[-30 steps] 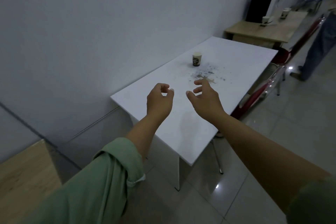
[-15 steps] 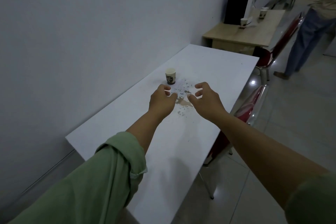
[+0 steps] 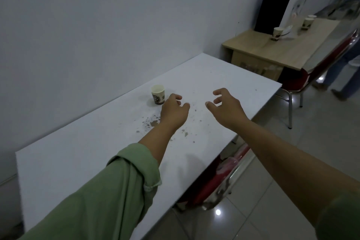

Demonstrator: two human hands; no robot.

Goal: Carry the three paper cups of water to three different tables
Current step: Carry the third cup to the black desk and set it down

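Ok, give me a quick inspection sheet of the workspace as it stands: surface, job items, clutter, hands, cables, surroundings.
Surface: white table, dark specks and a small spill near its middle.
Job's things: one paper cup upright on it; three more cups on the wooden table.
Clutter: water dispenser.
Grippers: left hand and right hand empty, fingers curled, above the white table.
Cables: nothing seen.
Surroundings: red chairs, tiled floor, another person's legs.

Grey wall (image 3: 78, 25), tiled floor (image 3: 321, 132), red chair (image 3: 331, 60)
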